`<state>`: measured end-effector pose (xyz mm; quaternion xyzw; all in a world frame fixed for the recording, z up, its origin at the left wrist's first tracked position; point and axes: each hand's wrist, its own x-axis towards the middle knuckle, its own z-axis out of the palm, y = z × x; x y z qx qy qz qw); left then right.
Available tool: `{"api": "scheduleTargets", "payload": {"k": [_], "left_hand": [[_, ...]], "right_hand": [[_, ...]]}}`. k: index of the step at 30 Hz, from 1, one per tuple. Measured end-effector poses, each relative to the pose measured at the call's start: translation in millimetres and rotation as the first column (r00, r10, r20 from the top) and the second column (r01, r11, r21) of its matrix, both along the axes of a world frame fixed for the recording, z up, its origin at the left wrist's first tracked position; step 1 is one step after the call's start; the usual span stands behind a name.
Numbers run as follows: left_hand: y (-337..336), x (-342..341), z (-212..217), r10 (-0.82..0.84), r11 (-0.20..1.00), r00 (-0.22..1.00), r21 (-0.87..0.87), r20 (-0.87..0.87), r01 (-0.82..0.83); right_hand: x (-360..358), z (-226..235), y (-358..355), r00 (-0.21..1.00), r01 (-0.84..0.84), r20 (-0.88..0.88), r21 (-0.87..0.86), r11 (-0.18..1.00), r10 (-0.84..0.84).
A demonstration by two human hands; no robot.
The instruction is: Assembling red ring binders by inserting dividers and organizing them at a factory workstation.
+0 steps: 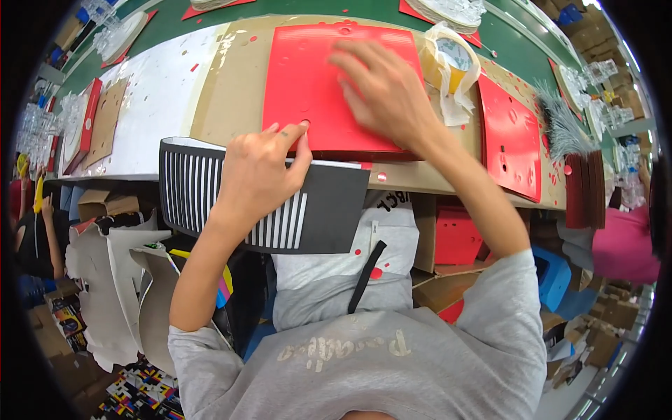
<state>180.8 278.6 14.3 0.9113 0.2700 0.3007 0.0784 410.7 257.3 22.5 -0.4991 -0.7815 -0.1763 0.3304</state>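
A stack of glossy red card sheets (301,70) with small punched holes lies in front of me on the table. My left hand (262,168) is at its near left edge, fingers curled, thumb and index finger pinching the top sheet beside a round hole. Over the upper right part of the stack spreads my right hand (381,87), fingers apart and slightly blurred, with nothing visible in it. Below my left hand, a curved black board with white stripes (329,210) hangs at the table's front edge, partly hidden by my wrist.
A yellow tape roll (458,73) stands right of the stack, near another red sheet (511,136) and a grey bristly bundle (563,122). Small red scraps dot the brown tabletop (231,91). Beyond runs a green belt (301,10) carrying white round pieces. Boxes stand below the table.
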Motion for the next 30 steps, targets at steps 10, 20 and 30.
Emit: {"api": "scheduleTargets", "payload": {"k": [10,20,30], "left_hand": [[1.6,6.8,34.0,0.07,0.893,0.993,-0.437,-0.1,-0.106],[-4.2,-0.6,46.6,0.002,0.864,1.0,-0.504,0.03,0.013],[-3.8,-3.9,57.0,0.017,0.707,0.976,-0.692,0.218,0.142]], "right_hand": [[-68.7,-6.2,-96.2,0.902,-0.118,-0.432,-0.253,0.96,-0.003],[-84.5,2.1,-96.5,0.902,-0.075,-0.431,-0.22,0.973,-0.028],[-102.9,10.8,-100.9,0.937,0.107,-0.326,-0.08,0.991,-0.127]]}}
